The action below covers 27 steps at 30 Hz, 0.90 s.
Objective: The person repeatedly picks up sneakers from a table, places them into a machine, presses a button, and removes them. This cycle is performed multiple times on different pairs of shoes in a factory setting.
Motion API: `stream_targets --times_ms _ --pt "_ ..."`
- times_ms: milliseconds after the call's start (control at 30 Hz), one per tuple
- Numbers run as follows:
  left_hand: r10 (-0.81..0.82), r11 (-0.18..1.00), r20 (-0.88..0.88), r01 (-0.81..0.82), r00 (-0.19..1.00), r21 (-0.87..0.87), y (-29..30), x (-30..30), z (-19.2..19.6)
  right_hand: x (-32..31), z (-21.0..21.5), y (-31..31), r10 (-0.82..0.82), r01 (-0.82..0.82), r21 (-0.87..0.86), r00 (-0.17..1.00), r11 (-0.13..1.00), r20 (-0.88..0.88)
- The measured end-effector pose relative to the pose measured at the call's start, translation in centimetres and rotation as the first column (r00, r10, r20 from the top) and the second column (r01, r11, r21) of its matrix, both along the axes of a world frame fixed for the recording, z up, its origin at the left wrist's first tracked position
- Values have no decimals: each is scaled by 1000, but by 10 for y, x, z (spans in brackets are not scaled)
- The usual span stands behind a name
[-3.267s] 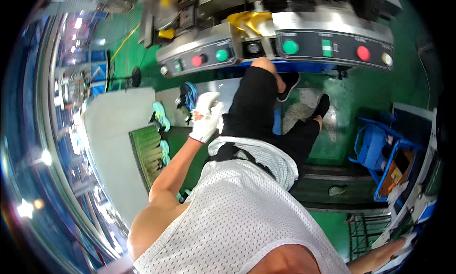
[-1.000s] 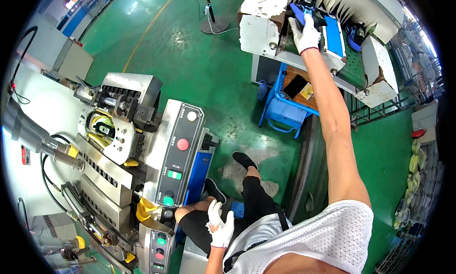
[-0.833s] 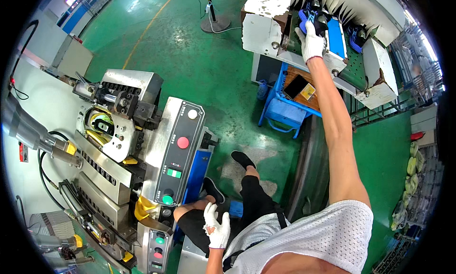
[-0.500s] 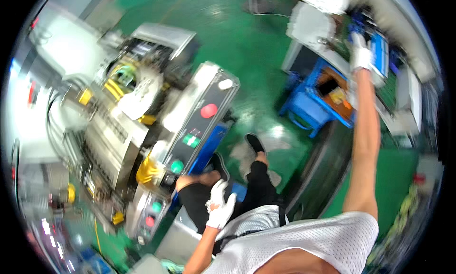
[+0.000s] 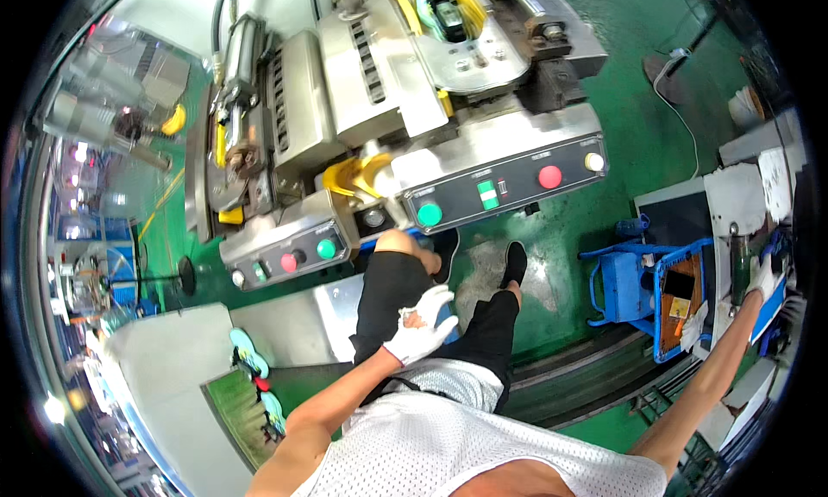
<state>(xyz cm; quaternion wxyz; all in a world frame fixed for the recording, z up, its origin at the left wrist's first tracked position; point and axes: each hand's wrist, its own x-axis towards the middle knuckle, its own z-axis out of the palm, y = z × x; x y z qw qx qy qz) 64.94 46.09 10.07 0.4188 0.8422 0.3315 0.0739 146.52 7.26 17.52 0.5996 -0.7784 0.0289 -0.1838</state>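
Note:
My left hand (image 5: 421,329), in a worn white glove, hovers over my lap with fingers apart and nothing in it. Skin shows through its palm side. At the far right my right hand (image 5: 762,281), also gloved in white, reaches out on a straight arm to the bench. Its fingers look stretched out beside a flat blue piece (image 5: 769,310) and dark blue things; their tips are partly hard to make out. Ahead stands a metal machine with a black button panel (image 5: 517,187). A dark and pale-green piece (image 5: 447,16) sits in its round metal fixture (image 5: 479,66).
A blue stool or cart (image 5: 623,288) with a tray of small items stands by the bench (image 5: 729,206). A second button panel (image 5: 289,257) juts out near my knee. At lower left, teal shoe-sole-shaped pieces (image 5: 250,355) lie beside a pale table (image 5: 164,368).
My view has swung right, so the machine now lies straight ahead. My right arm stays stretched to the bench; my left hand remains over my lap, fingers apart.

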Motion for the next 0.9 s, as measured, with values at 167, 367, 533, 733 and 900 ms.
stream_targets --times_ms 167,367,533,733,900 --pt "174 985 68 -172 982 -24 1 -40 -1 -249 7 155 166 -166 0 986 986 35" --pt "583 811 236 -538 777 -232 5 -123 22 -561 -42 319 852 -864 145 423 481 -309" --pt "853 486 175 -871 491 74 -22 -268 12 -726 -34 402 856 -936 207 -344 -283 -386" --pt "927 -103 -277 -880 -254 463 -186 -444 -25 -840 -23 461 592 -651 6 -694 -759 -410" --pt "532 -375 -250 -489 -809 787 -397 -530 -61 -883 -13 480 550 -524 -188 -718 -831 -427"
